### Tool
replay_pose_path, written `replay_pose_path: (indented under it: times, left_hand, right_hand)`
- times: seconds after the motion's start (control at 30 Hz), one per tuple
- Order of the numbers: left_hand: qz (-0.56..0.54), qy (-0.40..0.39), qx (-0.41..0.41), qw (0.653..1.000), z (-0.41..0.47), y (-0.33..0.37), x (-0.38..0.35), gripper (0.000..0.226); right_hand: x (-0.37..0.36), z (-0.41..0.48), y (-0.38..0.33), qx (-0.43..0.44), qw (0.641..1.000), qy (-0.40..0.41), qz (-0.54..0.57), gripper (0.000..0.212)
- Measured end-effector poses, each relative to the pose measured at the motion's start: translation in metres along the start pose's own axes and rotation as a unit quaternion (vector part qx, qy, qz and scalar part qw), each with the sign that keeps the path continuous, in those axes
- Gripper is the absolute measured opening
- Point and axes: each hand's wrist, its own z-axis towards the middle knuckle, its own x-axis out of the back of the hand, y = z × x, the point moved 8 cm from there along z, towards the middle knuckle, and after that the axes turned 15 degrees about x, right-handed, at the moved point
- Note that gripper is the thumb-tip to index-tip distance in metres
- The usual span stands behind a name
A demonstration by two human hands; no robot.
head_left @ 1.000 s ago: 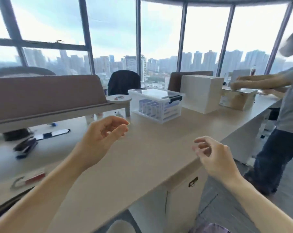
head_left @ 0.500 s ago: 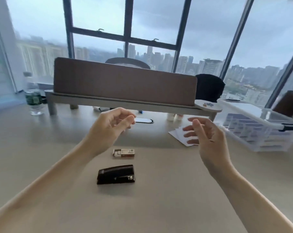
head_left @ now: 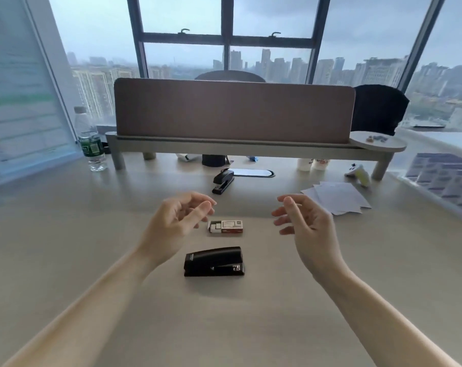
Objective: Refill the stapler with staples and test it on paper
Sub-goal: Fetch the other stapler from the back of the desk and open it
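Currently I am hovering my left hand (head_left: 176, 221) and right hand (head_left: 306, 226) raised, one each side of the stapler (head_left: 214, 262), palms facing inward, fingers loosely curled, gripping nothing. The staple box (head_left: 225, 227) is lying just beyond the stapler, paper (head_left: 338, 198) farther right.

1. Left hand (head_left: 175, 223): raised, palm turned inward toward the other hand. Fingers loosely curled, thumb on top and near the index finger but not closed against it.
2. Right hand (head_left: 306, 226): raised at about the same height, palm facing left. Fingers relaxed, slightly spread and bent, tips pointing toward the left hand.
3. The two hands are apart, with a clear gap between the fingertips.
4. Left forearm (head_left: 92, 300): bare, enters from the lower left corner, wrist nearly straight.
5. Right forearm (head_left: 383, 313): bare, enters from the lower right, wrist bent slightly inward.
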Motion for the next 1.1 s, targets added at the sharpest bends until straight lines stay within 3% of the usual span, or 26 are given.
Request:
replay_pose_path:
  times: [0.23,0.37,0.43,0.57,0.73,0.83,1.0,1.1]
  left_hand:
    - [0.051,-0.062,0.034,0.996,0.001,-0.054,-0.030,0.019]
    - [0.221,-0.090,-0.025,0.971,-0.003,-0.065,-0.038,0.025]
    - [0.230,-0.103,-0.039,0.967,-0.003,-0.067,-0.041,0.027]
    - [0.149,-0.114,-0.012,0.982,-0.001,-0.076,-0.032,0.033]
    - [-0.069,-0.046,0.078,0.993,0.016,-0.095,-0.002,0.041]
    - [-0.094,-0.035,0.087,0.991,0.024,-0.097,-0.005,0.043]
    - [-0.151,0.069,0.103,0.981,0.037,-0.104,0.005,0.041]
    - [-0.143,0.081,0.100,0.981,0.039,-0.113,0.004,0.039]
  right_hand:
    - [-0.033,-0.036,0.051,-0.053,0.997,-0.042,-0.028,0.011]
    - [-0.052,-0.051,0.059,-0.035,0.985,-0.139,-0.091,0.012]
    - [-0.062,-0.054,0.055,-0.002,0.975,-0.189,-0.120,0.023]
    - [-0.085,-0.048,0.043,0.103,0.919,-0.320,-0.205,0.034]
    - [-0.094,-0.037,0.038,0.139,0.880,-0.383,-0.245,0.027]
    - [-0.089,-0.027,0.040,0.113,0.893,-0.365,-0.237,0.025]
    - [-0.070,0.028,0.046,0.058,0.936,-0.238,-0.252,0.016]
    - [-0.060,0.069,0.065,-0.009,0.946,-0.145,-0.290,0.018]
